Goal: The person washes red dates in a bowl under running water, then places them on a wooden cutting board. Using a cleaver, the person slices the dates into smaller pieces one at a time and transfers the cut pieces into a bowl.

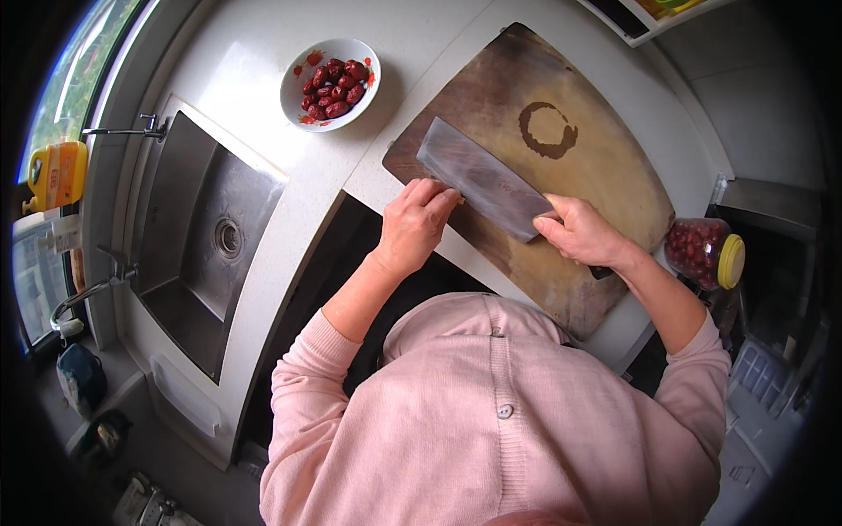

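Observation:
My right hand (579,230) grips the dark handle of a Chinese cleaver (487,181). The broad steel blade slants up and left across the left part of a worn wooden cutting board (612,171). At the board's near left edge, my left hand (421,220) has its fingers pinched together beside the blade. A small pale yellowish piece (461,200) shows at those fingertips, mostly hidden by them. On the board, a dark wet ring mark (526,131) lies beyond the blade.
A white bowl (289,98) of dried red dates (335,89) stands on the counter, back left. A steel sink (197,263) with faucet (92,292) is at left. Right of the board, a yellow-lidded jar (697,253) of red dates lies tilted. An orange bottle (59,176) stands by the window.

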